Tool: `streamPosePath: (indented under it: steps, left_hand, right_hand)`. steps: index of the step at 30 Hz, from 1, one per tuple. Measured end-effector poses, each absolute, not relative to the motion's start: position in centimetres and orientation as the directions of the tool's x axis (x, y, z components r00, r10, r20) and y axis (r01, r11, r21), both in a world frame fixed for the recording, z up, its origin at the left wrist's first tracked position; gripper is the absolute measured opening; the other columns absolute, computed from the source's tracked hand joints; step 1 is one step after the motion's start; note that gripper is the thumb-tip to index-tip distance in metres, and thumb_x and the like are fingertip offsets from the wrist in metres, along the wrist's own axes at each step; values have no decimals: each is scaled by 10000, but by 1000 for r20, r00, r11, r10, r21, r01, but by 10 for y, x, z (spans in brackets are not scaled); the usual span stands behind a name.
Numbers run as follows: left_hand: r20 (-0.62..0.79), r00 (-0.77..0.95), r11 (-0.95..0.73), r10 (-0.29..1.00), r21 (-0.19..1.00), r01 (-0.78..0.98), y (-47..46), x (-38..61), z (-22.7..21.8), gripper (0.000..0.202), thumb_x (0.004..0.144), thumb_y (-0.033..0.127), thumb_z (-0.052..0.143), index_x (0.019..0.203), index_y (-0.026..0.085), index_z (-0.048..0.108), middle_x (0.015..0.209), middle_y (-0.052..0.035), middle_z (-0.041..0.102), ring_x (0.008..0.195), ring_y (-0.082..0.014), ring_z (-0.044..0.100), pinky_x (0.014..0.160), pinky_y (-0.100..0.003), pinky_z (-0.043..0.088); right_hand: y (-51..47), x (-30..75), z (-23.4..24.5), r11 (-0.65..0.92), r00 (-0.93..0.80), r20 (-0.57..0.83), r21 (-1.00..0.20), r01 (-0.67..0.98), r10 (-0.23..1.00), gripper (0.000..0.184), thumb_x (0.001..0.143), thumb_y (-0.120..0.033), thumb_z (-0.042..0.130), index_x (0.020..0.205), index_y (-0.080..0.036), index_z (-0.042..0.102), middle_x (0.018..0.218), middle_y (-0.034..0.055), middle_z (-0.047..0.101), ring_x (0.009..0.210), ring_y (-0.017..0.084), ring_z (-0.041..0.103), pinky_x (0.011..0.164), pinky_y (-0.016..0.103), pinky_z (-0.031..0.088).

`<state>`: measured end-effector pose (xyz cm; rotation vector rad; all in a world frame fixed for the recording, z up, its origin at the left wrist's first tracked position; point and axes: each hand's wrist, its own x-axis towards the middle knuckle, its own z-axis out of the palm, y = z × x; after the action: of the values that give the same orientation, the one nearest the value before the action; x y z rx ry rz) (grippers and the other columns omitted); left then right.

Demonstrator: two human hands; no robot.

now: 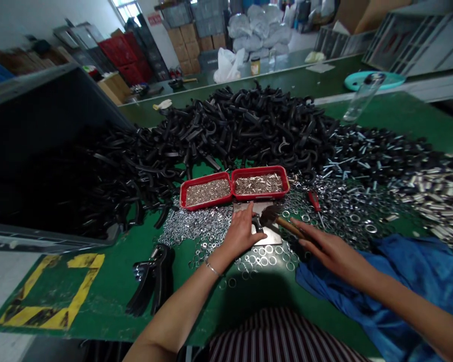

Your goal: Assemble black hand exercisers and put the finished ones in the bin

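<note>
My left hand rests on a small metal plate just below the red tray, its fingers pinching a small dark part against the plate. My right hand is closed round the wooden handle of a hammer, whose dark head lies next to the left fingertips. Loose silver washers lie scattered all around both hands on the green table.
A red two-compartment tray of small metal pieces sits behind the plate. A big heap of black curved parts fills the table's middle. A red-handled screwdriver, metal sleeves, a blue cloth, assembled black pieces and a dark crate surround me.
</note>
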<state>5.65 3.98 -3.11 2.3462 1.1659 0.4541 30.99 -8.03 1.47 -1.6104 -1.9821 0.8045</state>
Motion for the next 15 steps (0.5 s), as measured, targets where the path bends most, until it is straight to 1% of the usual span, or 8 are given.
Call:
streamPosePath:
  steps: [2, 4, 5, 7, 9, 12, 13, 15]
  left_hand:
    - [84, 576, -515, 813, 565, 644, 40, 57, -31, 1162, 710, 426, 826, 1562, 159, 84, 1276, -152, 595, 1239, -356, 488, 1120, -572, 291]
    - [93, 576, -514, 812, 582, 630, 40, 57, -31, 1206, 704, 424, 831, 1567, 165, 28, 1256, -142, 606, 1225, -348, 502, 1112, -568, 304]
    - [98, 575, -514, 812, 588, 625, 40, 57, -31, 1223, 706, 427, 829, 1568, 174, -2, 1250, -137, 609, 1218, -346, 509, 1109, -573, 307]
    - [104, 568, -510, 816, 590, 625, 40, 57, -33, 1242, 715, 434, 820, 1565, 191, -52, 1246, -130, 609, 1207, -347, 520, 1107, -590, 298]
    - [101, 557, -503, 824, 583, 638, 40, 56, -34, 1262, 712, 447, 819, 1561, 191, -78, 1247, -137, 602, 1201, -358, 523, 1105, -610, 285]
    - [103, 558, -504, 824, 585, 636, 40, 56, -36, 1290, 696, 453, 829, 1560, 184, -89, 1246, -147, 597, 1201, -365, 523, 1105, -612, 281]
    - [108, 559, -507, 822, 587, 631, 41, 56, -36, 1293, 695, 452, 830, 1559, 184, -93, 1246, -146, 598, 1205, -363, 521, 1106, -607, 283]
    - [115, 558, -509, 822, 589, 628, 41, 57, -36, 1284, 701, 445, 827, 1559, 189, -93, 1245, -138, 603, 1207, -354, 518, 1104, -597, 291]
  right_hand:
    - [-77, 305, 20, 252, -246, 104, -662, 706, 964, 549, 1019, -305, 428, 1551, -346, 296, 1489, 57, 514, 1273, 260, 572, 1048, 462, 484]
    - [-73, 300, 24, 289, -231, 174, -632, 719, 957, 571, 1015, -264, 428, 1558, -364, 285, 1493, 57, 509, 1283, 258, 565, 1050, 457, 486]
    - [-70, 298, 26, 285, -228, 171, -623, 728, 958, 575, 1008, -251, 434, 1554, -366, 298, 1454, 62, 550, 1242, 258, 598, 1023, 451, 509]
    - [-65, 298, 29, 271, -269, 101, -630, 727, 958, 575, 993, -241, 448, 1540, -376, 333, 1344, 55, 641, 1137, 251, 665, 958, 439, 554]
    - [-60, 299, 34, 249, -312, 29, -674, 696, 950, 556, 987, -255, 460, 1518, -393, 373, 1327, 27, 657, 1138, 256, 666, 969, 457, 549]
    - [-59, 298, 37, 172, -196, 57, -749, 640, 979, 529, 978, -305, 490, 1498, -376, 425, 1395, 14, 605, 1270, 286, 574, 1052, 503, 478]
    - [-59, 297, 36, 137, -135, 66, -769, 624, 989, 526, 960, -325, 522, 1481, -363, 459, 1363, 26, 628, 1262, 296, 576, 1041, 501, 484]
    - [-60, 295, 30, 73, -84, 29, -807, 586, 996, 521, 909, -369, 595, 1426, -345, 538, 1202, 50, 712, 1137, 301, 647, 940, 463, 541]
